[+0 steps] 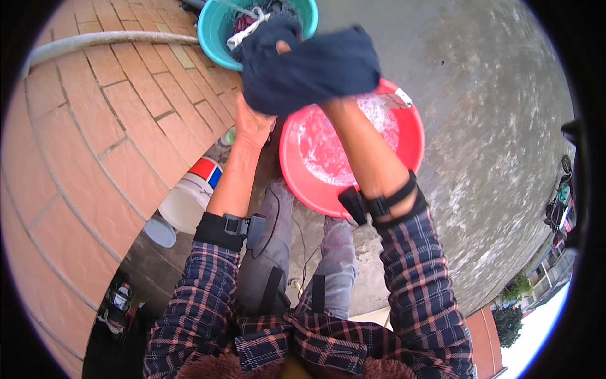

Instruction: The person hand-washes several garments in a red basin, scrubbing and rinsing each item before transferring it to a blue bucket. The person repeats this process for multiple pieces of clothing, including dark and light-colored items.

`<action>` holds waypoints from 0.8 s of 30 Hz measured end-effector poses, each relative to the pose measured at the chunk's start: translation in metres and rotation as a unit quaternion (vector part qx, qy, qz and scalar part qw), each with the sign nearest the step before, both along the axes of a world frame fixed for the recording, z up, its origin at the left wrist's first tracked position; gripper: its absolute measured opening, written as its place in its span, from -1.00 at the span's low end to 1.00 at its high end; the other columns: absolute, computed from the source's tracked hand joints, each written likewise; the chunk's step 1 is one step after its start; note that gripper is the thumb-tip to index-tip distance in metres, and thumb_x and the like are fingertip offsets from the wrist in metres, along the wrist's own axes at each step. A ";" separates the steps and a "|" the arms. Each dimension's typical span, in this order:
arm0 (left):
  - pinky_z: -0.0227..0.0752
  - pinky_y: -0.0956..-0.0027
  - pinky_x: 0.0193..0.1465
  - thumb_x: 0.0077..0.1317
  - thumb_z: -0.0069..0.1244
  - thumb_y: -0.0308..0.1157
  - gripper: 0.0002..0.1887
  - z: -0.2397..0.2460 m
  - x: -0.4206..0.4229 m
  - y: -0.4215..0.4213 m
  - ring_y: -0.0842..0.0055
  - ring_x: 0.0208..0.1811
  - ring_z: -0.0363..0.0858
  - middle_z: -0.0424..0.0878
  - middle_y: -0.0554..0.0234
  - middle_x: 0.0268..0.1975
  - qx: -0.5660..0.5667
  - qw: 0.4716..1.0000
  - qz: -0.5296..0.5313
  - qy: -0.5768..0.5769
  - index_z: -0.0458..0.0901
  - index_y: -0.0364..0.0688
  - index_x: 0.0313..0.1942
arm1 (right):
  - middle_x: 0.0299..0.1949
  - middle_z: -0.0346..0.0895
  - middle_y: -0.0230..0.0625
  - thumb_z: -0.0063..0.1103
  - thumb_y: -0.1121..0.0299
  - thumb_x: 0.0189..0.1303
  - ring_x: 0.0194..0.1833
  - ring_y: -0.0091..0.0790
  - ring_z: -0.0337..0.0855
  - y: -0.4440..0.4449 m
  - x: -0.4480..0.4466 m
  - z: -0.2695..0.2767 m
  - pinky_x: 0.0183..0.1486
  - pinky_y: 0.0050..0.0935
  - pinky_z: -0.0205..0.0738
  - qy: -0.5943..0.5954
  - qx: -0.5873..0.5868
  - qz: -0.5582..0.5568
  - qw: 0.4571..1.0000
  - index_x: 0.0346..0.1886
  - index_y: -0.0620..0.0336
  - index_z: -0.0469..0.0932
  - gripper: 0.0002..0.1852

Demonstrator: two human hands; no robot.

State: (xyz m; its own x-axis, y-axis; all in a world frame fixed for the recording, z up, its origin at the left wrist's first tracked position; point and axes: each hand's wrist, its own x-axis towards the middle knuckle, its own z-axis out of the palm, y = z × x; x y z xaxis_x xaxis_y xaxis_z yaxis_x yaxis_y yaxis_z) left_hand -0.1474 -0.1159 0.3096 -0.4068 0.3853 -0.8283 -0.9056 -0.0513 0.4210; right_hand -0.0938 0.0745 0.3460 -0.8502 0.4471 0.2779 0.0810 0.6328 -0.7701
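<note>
A dark navy cloth garment [312,71], blurred by motion, is held up between my hands over the gap between two basins. My left hand [254,121] is at its lower left edge, gripping it with the fingers partly hidden by the fabric. Most of my right hand [283,47] is covered by the cloth; only a fingertip shows through the folds. Below the garment, a red plastic basin [303,184] holds foamy water. A turquoise basin [207,35] behind contains dark wet clothing [279,8] and a white cord or strap [248,29].
A tiled wall [128,94] rises on the left, crossed by a pale pipe [113,38]. Beside my left forearm are a white bucket [184,201] and a grey-blue lid or dish [160,232]. Wet concrete [483,142] stretches right. Thin cables [303,241] run between my legs.
</note>
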 end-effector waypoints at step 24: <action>0.48 0.03 0.03 0.27 0.01 -0.26 -0.68 -0.306 0.054 -0.143 -0.03 -0.04 0.55 0.44 -0.03 0.08 -0.287 0.466 -0.697 0.464 0.47 -0.08 0.01 | 0.28 0.40 0.01 0.12 -0.10 0.20 0.28 0.31 0.30 -0.044 0.328 -0.368 0.17 0.06 0.38 -0.623 -0.117 -0.308 0.710 0.47 0.24 0.04 -0.10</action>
State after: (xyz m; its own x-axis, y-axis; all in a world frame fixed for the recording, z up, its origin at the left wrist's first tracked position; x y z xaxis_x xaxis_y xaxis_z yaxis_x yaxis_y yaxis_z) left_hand -0.0933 -0.2584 0.0033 -0.3779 0.6343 -0.6745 0.6940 0.6762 0.2471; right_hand 0.2347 0.0305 -0.0223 0.0051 0.7503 -0.6611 0.9967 0.0497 0.0640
